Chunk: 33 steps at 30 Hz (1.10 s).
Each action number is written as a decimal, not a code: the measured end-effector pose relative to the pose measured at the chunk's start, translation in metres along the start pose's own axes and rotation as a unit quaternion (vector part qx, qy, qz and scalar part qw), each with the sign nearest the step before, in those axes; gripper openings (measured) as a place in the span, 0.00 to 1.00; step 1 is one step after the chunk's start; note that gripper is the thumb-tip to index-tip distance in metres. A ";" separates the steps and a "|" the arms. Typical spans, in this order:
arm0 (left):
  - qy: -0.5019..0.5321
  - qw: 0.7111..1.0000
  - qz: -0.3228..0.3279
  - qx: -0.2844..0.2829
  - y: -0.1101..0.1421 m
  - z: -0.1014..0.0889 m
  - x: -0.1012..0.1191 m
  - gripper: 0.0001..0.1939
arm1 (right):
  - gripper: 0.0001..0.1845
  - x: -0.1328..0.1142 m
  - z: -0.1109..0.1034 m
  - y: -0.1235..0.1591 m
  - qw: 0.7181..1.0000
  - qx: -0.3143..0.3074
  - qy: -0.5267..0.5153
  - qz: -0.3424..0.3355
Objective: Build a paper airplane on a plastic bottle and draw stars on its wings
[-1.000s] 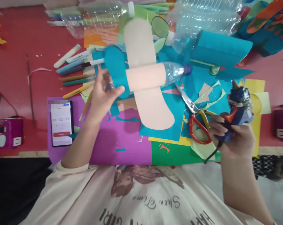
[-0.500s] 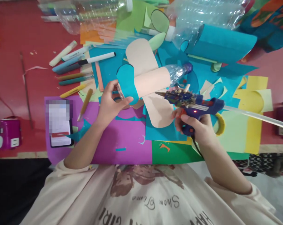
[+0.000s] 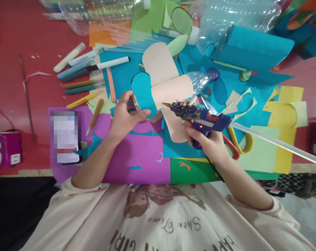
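My left hand [image 3: 128, 113] grips the base end of a small clear plastic bottle [image 3: 199, 83] with a purple cap. Peach paper [image 3: 172, 90] wraps the bottle's middle, and a rounded blue paper piece [image 3: 143, 91] covers the end by my fingers. Peach strips with rounded ends [image 3: 160, 62] stick out on both sides of the bottle. In my right hand [image 3: 206, 141] is a blue hot glue gun [image 3: 199, 118], its red light lit and a long clear glue stick [image 3: 275, 142] at its rear. The nozzle points left, close to the peach wrap; whether it touches I cannot tell.
Red-and-yellow-handled scissors [image 3: 241, 141] lie partly behind my right hand. Several markers [image 3: 79, 69] are at the left, above a phone [image 3: 66, 137]. Large clear bottles [image 3: 102, 15] and a blue paper-wrapped cylinder [image 3: 262, 47] stand along the back. Coloured sheets and scraps cover the table.
The glue gun has swung from the far right to the bottle, its nozzle now pointing left. My left hand has moved slightly right and tilted the bottle, cap end upward.
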<state>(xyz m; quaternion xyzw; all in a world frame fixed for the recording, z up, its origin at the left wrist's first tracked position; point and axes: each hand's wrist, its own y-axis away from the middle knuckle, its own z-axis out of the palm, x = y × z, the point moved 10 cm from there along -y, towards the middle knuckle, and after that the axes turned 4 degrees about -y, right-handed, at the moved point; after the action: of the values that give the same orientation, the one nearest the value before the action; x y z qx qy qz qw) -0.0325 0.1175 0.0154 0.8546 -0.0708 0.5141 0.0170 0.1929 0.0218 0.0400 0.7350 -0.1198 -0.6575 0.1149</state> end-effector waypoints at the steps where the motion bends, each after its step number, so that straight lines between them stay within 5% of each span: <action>1: 0.003 1.000 0.002 0.004 0.000 0.000 -0.002 0.37 | 0.14 0.000 -0.001 0.000 1.000 0.004 -0.002 -0.005; 15: -0.004 0.999 0.031 0.014 -0.002 0.000 -0.001 0.34 | 0.10 -0.001 -0.009 -0.001 0.999 0.032 -0.030 -0.026; 33: -0.015 0.999 0.025 0.016 -0.002 0.000 -0.001 0.34 | 0.10 0.008 -0.052 0.005 0.986 0.155 -0.050 -0.045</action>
<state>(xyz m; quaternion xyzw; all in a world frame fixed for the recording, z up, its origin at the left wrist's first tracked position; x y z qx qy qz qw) -0.0330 0.1194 0.0150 0.8604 -0.0848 0.5024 -0.0104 0.2452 0.0150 0.0394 0.7148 -0.1928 -0.6712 -0.0361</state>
